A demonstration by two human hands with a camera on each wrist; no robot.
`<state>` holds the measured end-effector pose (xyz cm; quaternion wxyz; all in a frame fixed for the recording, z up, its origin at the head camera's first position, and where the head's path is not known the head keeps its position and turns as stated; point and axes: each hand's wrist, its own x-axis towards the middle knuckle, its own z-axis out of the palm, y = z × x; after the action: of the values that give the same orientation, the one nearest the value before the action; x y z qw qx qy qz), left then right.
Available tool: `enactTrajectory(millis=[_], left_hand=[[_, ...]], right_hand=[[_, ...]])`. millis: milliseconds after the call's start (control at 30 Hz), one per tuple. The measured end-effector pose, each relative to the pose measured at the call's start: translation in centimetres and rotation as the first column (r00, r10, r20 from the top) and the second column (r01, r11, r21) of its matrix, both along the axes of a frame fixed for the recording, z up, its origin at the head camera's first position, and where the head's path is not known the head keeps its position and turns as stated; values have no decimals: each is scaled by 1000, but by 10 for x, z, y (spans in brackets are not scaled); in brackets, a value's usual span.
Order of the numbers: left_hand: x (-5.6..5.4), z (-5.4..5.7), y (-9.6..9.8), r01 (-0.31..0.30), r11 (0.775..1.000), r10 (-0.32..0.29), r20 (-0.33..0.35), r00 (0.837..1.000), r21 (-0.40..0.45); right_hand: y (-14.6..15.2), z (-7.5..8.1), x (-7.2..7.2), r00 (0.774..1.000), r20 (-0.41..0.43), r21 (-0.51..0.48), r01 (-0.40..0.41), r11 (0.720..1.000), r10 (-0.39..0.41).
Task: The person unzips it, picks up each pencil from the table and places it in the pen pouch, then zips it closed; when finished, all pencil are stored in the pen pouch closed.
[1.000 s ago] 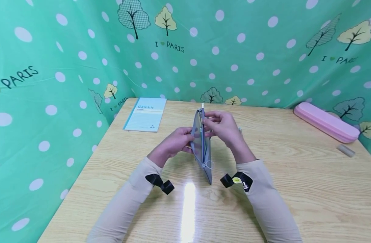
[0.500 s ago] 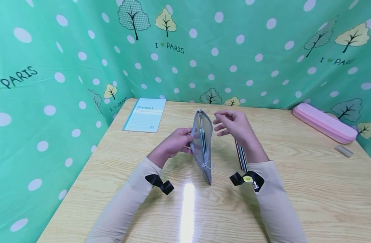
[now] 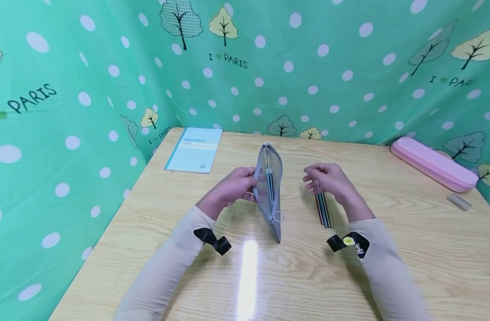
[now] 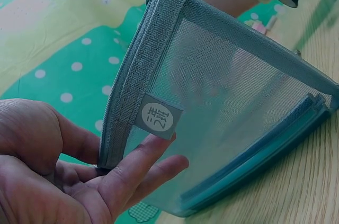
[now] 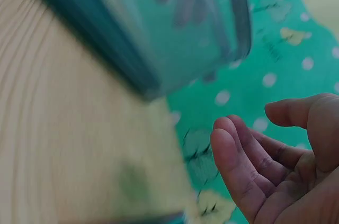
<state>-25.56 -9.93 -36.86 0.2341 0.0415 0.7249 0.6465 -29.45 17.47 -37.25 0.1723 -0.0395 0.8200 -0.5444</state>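
Observation:
A grey mesh zip pouch (image 3: 275, 162) stands on its edge at mid-table, its top unzipped. My left hand (image 3: 234, 187) grips its left side; in the left wrist view, thumb and fingers pinch the fabric by a small round label (image 4: 160, 116). Several slim pencils (image 3: 270, 189) lie together along the bottom inside, seen through the mesh. To the right of the pouch, my right hand (image 3: 329, 180) hovers with loosely bent fingers and holds nothing. Below it, a small bundle of pencils (image 3: 324, 211) lies on the table, its far end hidden by the hand.
A light blue notebook (image 3: 194, 150) lies at the back left of the wooden table (image 3: 212, 285). A pink pencil case (image 3: 433, 164) rests at the back right, with a small grey eraser-like block (image 3: 459, 202) in front. A green patterned curtain (image 3: 253, 67) hangs behind the table.
A long pencil in my right hand went down into the pouch, and the hand let go. It has since moved right, over the bundle on the table. My left hand keeps holding the pouch.

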Motion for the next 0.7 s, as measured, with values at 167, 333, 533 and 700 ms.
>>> enactTrajectory(millis=[167, 333, 533, 700], left_hand=[[-1, 0, 0, -3, 1000, 3, -4, 1000, -2], [-1, 0, 0, -3, 1000, 3, -6, 1000, -1], [1, -1, 0, -1, 1000, 1, -3, 1000, 8], [0, -1, 1, 11, 1000, -11, -3, 1000, 21]], right_hand=[[25, -14, -8, 999, 43, 69, -18, 997, 15], [41, -20, -14, 998, 65, 93, -32, 995, 26], [49, -24, -17, 995, 97, 97, -29, 995, 19], [55, -28, -18, 992, 127, 68, -16, 998, 7]])
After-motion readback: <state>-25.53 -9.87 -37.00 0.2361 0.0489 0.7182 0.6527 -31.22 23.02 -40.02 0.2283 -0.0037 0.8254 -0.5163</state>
